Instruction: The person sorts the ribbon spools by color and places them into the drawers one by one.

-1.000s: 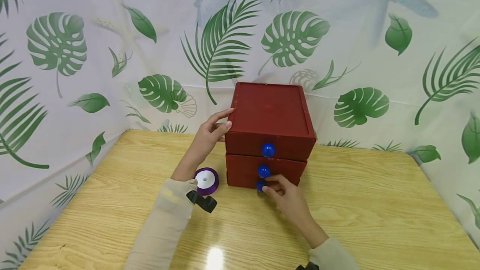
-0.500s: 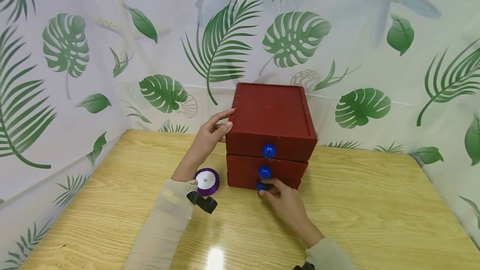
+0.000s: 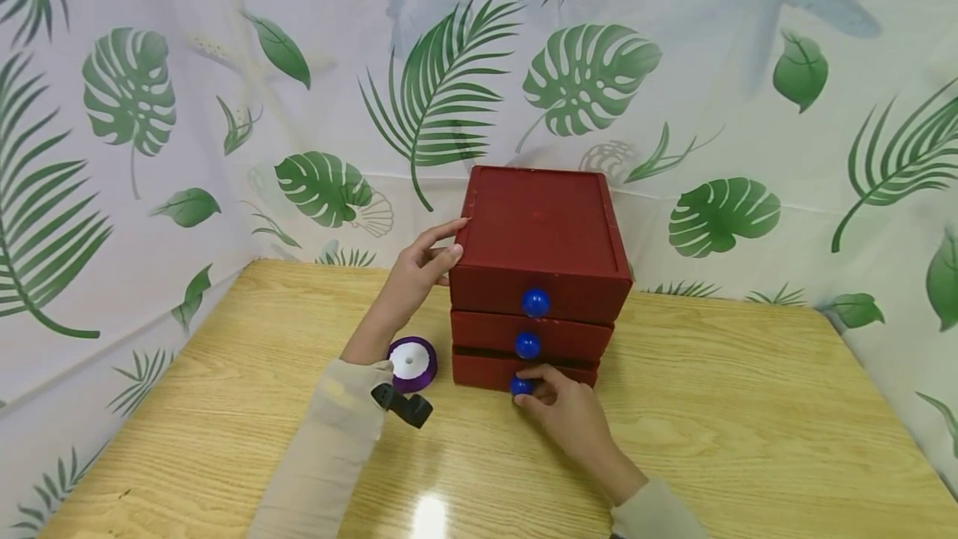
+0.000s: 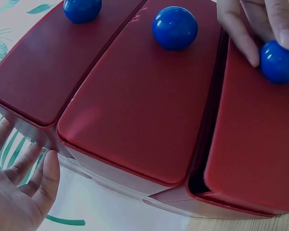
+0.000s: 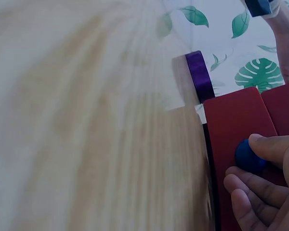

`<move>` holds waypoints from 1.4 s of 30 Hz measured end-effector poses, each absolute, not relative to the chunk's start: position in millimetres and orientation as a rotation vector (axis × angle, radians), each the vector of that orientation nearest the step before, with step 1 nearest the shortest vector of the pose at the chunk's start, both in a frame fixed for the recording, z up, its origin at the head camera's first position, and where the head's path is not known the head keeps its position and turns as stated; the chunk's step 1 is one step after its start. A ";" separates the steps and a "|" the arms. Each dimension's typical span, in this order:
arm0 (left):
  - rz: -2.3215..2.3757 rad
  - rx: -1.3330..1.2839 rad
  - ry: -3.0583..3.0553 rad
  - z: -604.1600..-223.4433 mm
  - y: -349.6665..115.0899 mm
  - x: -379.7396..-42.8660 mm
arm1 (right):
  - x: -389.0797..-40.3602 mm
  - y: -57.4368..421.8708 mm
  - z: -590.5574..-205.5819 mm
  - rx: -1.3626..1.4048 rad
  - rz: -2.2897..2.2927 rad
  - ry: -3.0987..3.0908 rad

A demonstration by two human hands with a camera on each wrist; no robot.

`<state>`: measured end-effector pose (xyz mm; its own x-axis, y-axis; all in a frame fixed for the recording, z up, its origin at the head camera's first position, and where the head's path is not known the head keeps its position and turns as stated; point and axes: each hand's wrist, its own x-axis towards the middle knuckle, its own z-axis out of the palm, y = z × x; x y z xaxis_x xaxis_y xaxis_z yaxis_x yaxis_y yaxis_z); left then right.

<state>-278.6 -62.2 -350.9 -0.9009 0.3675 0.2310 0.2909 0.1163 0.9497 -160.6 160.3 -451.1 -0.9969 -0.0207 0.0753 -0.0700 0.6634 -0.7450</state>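
Note:
A red three-drawer box point(image 3: 539, 223) with round blue knobs stands on the wooden table. The right hand point(image 3: 572, 414) pinches the bottom knob point(image 5: 248, 156) between thumb and fingers. That bottom drawer point(image 4: 253, 139) sticks out a little, and a dark gap shows beside it in the left wrist view. The upper and middle drawers look closed. Against the box's left side rests the left hand point(image 3: 415, 273), fingers extended, fingertips at the top edge. In the left wrist view its fingers point(image 4: 48, 178) lie spread along the side. What the drawers hold is hidden.
A purple ribbon spool point(image 3: 412, 364) with a white centre lies left of the box, beside the left wrist. Behind stands a white leaf-print cloth point(image 3: 314, 106). The wooden table point(image 3: 748, 406) extends to both sides and in front.
The right hand has shifted its hold onto the bottom knob and drawn the bottom drawer slightly out toward the person. The left hand has stayed on the box's side.

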 end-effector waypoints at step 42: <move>1.926 0.679 2.305 -350.7 -62.0 -276.4 | -82.3 158.1 -441.0 0.271 1.287 -3.018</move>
<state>-276.4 -62.0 -350.7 -0.9009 0.3687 0.2292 0.2910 0.1210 0.9490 -82.3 158.1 -441.0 -0.9751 -0.2090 -0.0737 -0.0915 0.6824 -0.7252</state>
